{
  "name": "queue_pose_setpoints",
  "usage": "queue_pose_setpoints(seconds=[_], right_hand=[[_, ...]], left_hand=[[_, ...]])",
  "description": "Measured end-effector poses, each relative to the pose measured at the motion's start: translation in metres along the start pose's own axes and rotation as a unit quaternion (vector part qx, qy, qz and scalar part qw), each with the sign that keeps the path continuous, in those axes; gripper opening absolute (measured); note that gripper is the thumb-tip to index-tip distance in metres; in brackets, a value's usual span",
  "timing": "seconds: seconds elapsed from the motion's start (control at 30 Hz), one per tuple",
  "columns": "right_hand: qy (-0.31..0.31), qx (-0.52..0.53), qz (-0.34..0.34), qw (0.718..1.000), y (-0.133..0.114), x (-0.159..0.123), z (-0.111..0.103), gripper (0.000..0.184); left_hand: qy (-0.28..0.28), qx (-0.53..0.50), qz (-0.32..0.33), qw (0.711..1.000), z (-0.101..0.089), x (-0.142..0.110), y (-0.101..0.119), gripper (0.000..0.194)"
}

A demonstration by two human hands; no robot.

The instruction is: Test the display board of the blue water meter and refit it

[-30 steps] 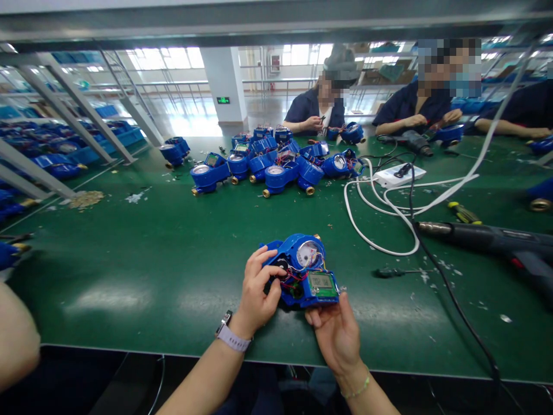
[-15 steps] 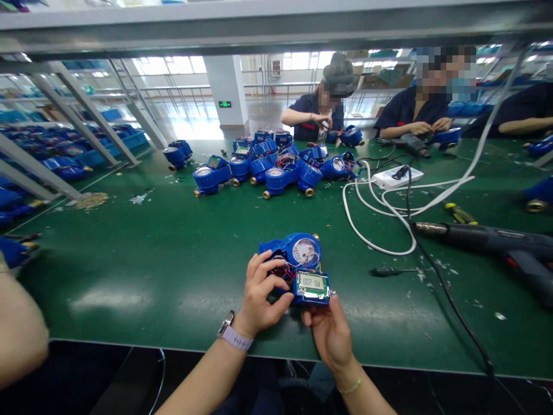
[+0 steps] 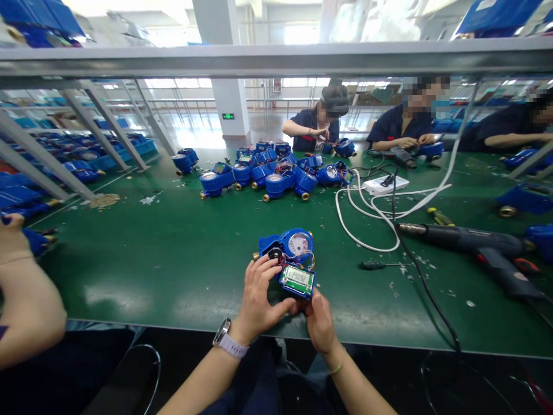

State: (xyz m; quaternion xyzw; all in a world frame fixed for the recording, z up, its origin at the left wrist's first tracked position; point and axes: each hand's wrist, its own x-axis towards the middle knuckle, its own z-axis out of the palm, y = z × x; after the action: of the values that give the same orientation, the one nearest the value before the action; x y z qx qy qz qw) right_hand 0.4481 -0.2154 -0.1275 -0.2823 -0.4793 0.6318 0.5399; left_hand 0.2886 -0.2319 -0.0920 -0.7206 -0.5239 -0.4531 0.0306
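Note:
A blue water meter lies on the green table before me, with its round dial facing up. Its display module is tilted towards me; a green circuit board frames a lit screen with digits. Thin coloured wires run between module and dial. My left hand grips the meter's left side, fingers on the body and thumb reaching below the module. At the module's lower right corner, my right hand is closed on its edge, with some fingertips hidden beneath.
Several blue meters are piled at the back. To the right lie a white power strip with looped cable, a screwdriver and a heat gun. Co-workers sit opposite, and another person's arm is at the left.
The screen's characters have changed to a row of digits. My right thumb has moved from the module's right edge down to its lower corner. The view has tilted up.

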Motion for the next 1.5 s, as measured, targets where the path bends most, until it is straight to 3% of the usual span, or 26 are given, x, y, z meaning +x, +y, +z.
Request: queue_pose_setpoints(seconds=[0.17,0.47,0.67,0.8,1.2,1.4,1.5], right_hand=[[-0.095,-0.161,-0.080,0.979,-0.019,-0.008,0.003,0.058],[-0.187,-0.233,-0.119,0.947,-0.019,-0.011,0.000,0.068],[-0.178,-0.250,-0.122,0.944,-0.018,-0.011,0.001,0.069],[-0.151,-0.275,-0.132,0.940,-0.014,-0.013,0.000,0.057],[-0.142,-0.252,-0.122,0.950,-0.013,-0.012,-0.001,0.040],[-0.148,-0.252,-0.121,0.949,-0.016,-0.011,0.002,0.032],[-0.147,-0.261,-0.118,0.947,-0.017,-0.011,0.003,0.029]], left_hand=[[-0.004,0.005,-0.055,0.998,0.003,-0.016,0.007,0.089],[-0.020,-0.016,-0.098,0.995,0.011,-0.016,0.009,0.098],[-0.024,-0.049,-0.140,0.989,0.018,-0.012,0.009,0.086],[-0.025,-0.063,-0.159,0.985,0.016,-0.010,0.006,0.076],[-0.038,-0.080,-0.181,0.980,-0.012,0.026,-0.029,0.069],[-0.058,-0.110,-0.274,0.954,-0.027,0.044,-0.038,0.082],[-0.079,-0.112,-0.281,0.950,-0.035,0.051,-0.038,0.078]])
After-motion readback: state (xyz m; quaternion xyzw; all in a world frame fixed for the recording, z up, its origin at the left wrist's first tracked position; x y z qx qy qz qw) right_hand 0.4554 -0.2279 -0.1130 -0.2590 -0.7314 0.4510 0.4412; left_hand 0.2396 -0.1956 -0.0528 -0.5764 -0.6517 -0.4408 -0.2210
